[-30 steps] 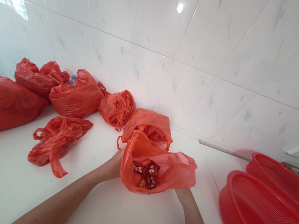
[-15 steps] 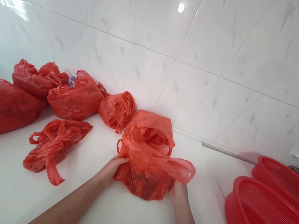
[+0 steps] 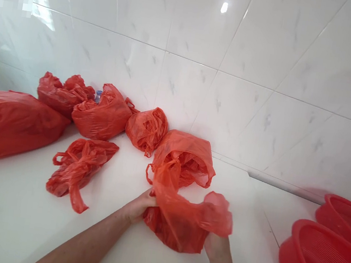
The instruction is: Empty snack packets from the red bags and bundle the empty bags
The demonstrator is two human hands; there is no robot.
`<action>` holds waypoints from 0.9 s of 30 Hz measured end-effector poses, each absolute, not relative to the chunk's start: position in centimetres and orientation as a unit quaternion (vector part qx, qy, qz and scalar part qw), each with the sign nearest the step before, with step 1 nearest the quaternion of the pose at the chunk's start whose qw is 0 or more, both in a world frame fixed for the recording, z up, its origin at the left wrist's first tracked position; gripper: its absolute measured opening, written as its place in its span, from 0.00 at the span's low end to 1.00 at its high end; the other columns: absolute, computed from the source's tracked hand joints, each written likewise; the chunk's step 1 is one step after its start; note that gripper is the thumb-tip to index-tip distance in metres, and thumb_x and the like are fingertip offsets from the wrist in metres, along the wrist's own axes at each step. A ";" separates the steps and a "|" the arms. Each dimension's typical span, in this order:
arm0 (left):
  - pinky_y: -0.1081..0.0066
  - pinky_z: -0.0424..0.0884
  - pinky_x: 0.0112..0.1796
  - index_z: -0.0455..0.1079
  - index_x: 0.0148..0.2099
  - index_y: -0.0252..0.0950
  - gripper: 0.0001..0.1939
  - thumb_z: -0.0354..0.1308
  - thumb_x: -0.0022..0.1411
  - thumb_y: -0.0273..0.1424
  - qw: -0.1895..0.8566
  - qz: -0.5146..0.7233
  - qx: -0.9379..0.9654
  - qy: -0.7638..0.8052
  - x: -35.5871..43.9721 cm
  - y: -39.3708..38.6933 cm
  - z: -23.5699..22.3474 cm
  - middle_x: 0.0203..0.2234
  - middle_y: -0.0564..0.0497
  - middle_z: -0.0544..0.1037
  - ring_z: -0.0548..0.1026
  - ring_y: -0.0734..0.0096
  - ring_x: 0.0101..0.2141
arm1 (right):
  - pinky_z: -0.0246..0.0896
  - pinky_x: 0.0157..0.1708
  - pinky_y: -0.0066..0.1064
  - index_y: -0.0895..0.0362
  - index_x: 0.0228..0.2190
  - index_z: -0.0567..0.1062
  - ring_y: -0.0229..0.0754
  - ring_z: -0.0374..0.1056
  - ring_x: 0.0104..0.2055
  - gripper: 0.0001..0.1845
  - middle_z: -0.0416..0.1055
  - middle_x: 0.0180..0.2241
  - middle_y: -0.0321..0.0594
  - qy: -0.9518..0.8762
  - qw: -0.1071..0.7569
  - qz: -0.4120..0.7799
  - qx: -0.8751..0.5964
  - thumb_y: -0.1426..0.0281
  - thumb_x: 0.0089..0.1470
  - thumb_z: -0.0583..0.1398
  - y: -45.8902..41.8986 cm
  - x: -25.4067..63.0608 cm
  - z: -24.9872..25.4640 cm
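Note:
A red plastic bag (image 3: 177,230) hangs low over the white table, between my two hands. My left hand (image 3: 142,206) is closed on its left side, thumb on top. My right hand (image 3: 216,245) grips the right side, its fingers mostly hidden behind the thin plastic. One handle loop of the bag flops over to the right, above my right hand. Something darker shows faintly through the plastic, too blurred to name. Just behind it lies another red plastic bag (image 3: 189,147) with its crumpled mouth facing me.
A knotted red bag (image 3: 82,170) lies on the table (image 3: 106,244) at left. Several filled red bags, including a rounded one (image 3: 147,129) and a large one (image 3: 14,125), line the tiled wall (image 3: 182,84). Red plastic baskets (image 3: 295,255) stand at right. A blue-capped bottle (image 3: 98,96) shows between bags.
The held bag has come slightly toward me, away from the bag behind it, and its upper part has slumped and shifted. My view has turned a little left.

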State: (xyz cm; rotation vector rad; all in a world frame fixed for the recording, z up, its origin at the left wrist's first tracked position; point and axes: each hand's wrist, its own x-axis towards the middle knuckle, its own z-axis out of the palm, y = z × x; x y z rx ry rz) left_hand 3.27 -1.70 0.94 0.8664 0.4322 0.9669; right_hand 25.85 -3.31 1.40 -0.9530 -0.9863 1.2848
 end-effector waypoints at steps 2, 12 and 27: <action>0.57 0.67 0.47 0.70 0.47 0.31 0.27 0.67 0.46 0.38 0.793 0.428 0.399 0.171 3.4 -2.0 0.8 0.43 0.39 0.76 0.73 0.49 0.46 | 0.68 0.36 0.39 0.52 0.31 0.73 0.45 0.69 0.37 0.10 0.73 0.38 0.39 -0.365 0.599 0.614 -0.361 0.59 0.47 0.63 -3.6 26.0 1.7; 0.62 0.71 0.42 0.72 0.39 0.32 0.13 0.65 0.50 0.29 0.771 0.517 0.234 0.290 5.0 -1.8 -0.9 0.33 0.44 0.79 0.77 0.59 0.37 | 0.67 0.32 0.27 0.53 0.25 0.68 0.29 0.56 0.19 0.08 0.53 0.14 0.24 -0.150 0.663 0.684 -0.266 0.71 0.47 0.64 -3.0 26.3 1.6; 0.69 0.70 0.32 0.68 0.37 0.34 0.09 0.61 0.53 0.32 0.787 0.487 0.261 0.276 5.6 -2.4 0.2 0.26 0.49 0.77 0.76 0.66 0.28 | 0.59 0.24 0.29 0.50 0.51 0.66 0.34 0.60 0.20 0.34 0.66 0.20 0.29 -0.398 0.464 0.674 -0.415 0.60 0.42 0.66 -5.1 23.0 3.0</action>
